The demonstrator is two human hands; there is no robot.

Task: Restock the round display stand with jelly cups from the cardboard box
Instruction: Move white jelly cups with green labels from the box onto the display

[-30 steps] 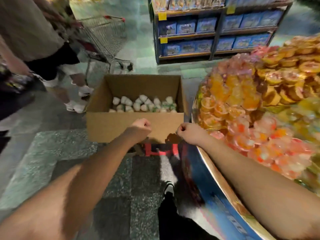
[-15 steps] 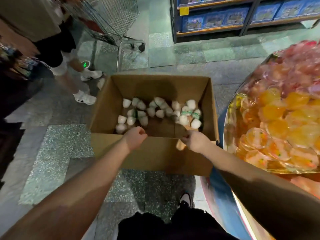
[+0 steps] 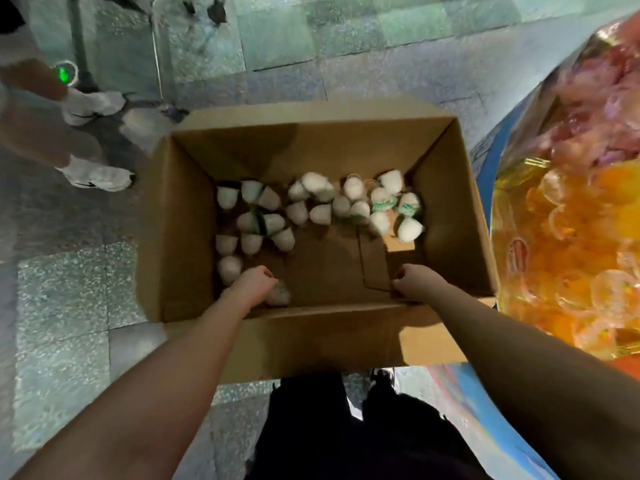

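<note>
Your left hand (image 3: 255, 279) was down inside the box (image 3: 194, 306), near its front left corner, fingers curled under, just beside a white cup (image 3: 277, 295); whether it gripped anything, I couldn't tell. Your right hand (image 3: 412, 280) was in at the front right, fingers curled too, knuckles up, and what they held, if anything, was hidden. The cups (image 3: 313, 206) lay scattered across the far half of the box floor, white, some with green bands, tipped every which way, a few more running down the left side toward your left hand. The box sat on the tiled floor (image 3: 62, 289), just beside the stand (image 3: 485, 161) at your right, which was heaped with orange and pink cups. Someone's white shoes (image 3: 100, 176) stood off to the upper left.
</note>
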